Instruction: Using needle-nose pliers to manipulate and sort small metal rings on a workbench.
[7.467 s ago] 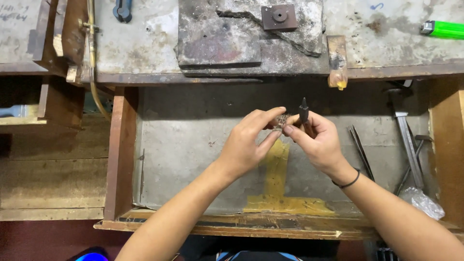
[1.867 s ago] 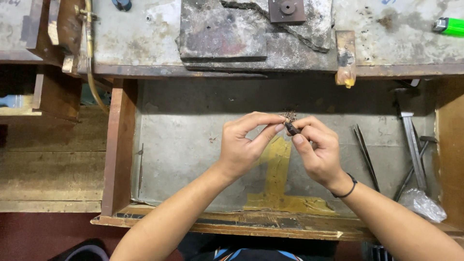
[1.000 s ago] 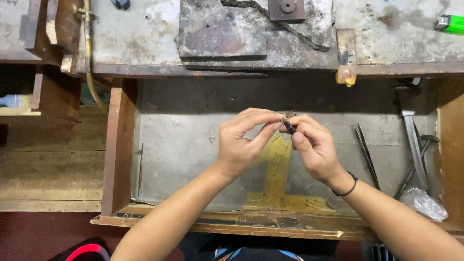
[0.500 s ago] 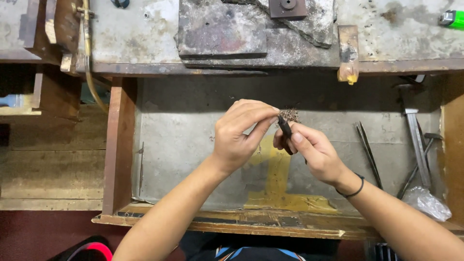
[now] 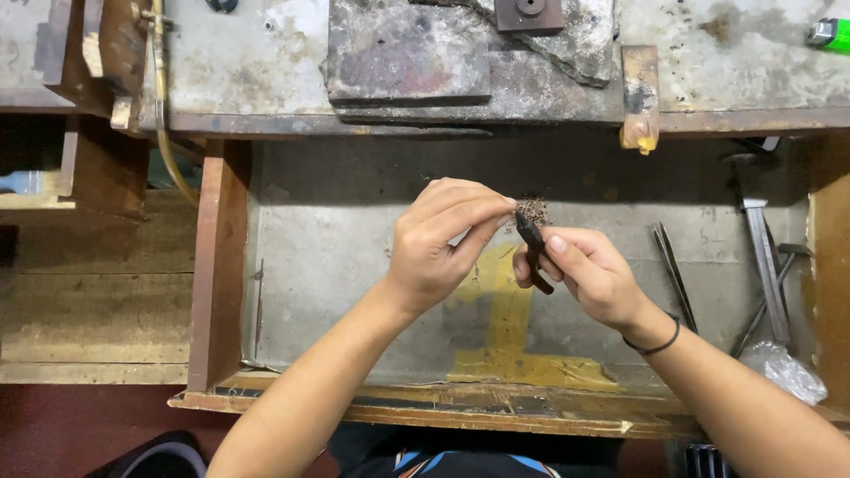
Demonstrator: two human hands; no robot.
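The right hand [image 5: 593, 274] keeps a closed grip on small dark pliers [image 5: 531, 252], whose tip holds a tiny tangled brown piece [image 5: 531, 210]. The left hand [image 5: 438, 243] pinches that piece from the other side. Tweezers [image 5: 673, 274] lie beyond the right grip in the open drawer [image 5: 354, 265] under the bench [image 5: 266, 62].

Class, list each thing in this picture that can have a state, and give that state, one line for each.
Left hand: fingertips pinched at a small brown tuft.
Right hand: closed around a dark slim tool, whose tip meets the tuft.
Wooden drawer: pulled open.
Tweezers: lying flat in the drawer, untouched.
Green lighter: lying on the bench top.
Black wristband: worn on the right wrist.
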